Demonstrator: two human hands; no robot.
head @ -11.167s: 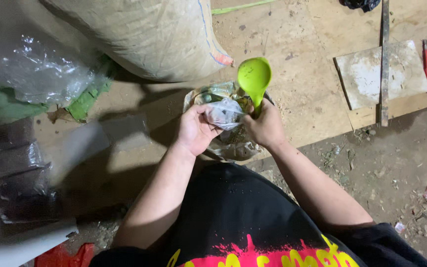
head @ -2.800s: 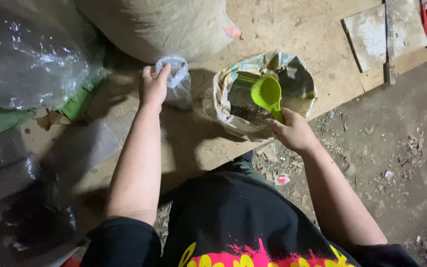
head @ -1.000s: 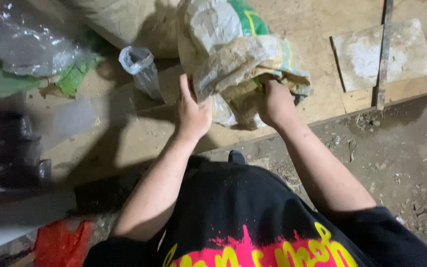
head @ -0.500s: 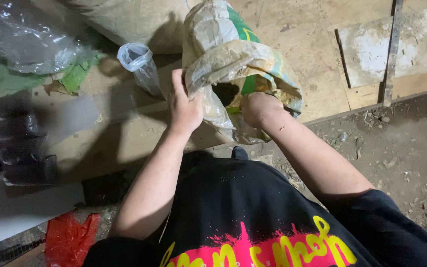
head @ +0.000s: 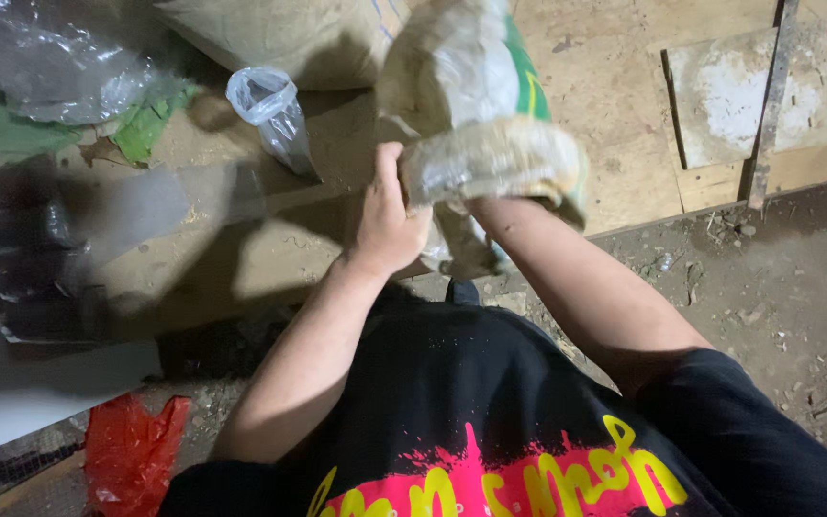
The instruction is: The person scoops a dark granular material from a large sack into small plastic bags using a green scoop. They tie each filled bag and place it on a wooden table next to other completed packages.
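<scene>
A dirty woven sack [head: 476,105] with green print is tipped up at the edge of the wooden platform [head: 614,153]. My left hand [head: 387,222] grips the rolled rim of the sack's mouth on its left side. My right hand is inside the sack and hidden; only the forearm [head: 567,278] shows coming out of the opening. A small clear plastic bag [head: 270,110] stands open on the platform to the left, apart from both hands. The green scoop is not visible.
A big tan sack [head: 289,33] lies at the back. Crumpled clear plastic [head: 59,62] and green sheeting [head: 150,129] sit at the far left. A whitish slab [head: 763,81] with a metal bar [head: 768,115] is at the right. Red plastic [head: 131,450] lies low left; the dirt floor [head: 777,278] is littered.
The small clear bag was set down on the left. The woven sack has been lifted and tilted toward me, and my right hand has gone from its rim to deep inside it.
</scene>
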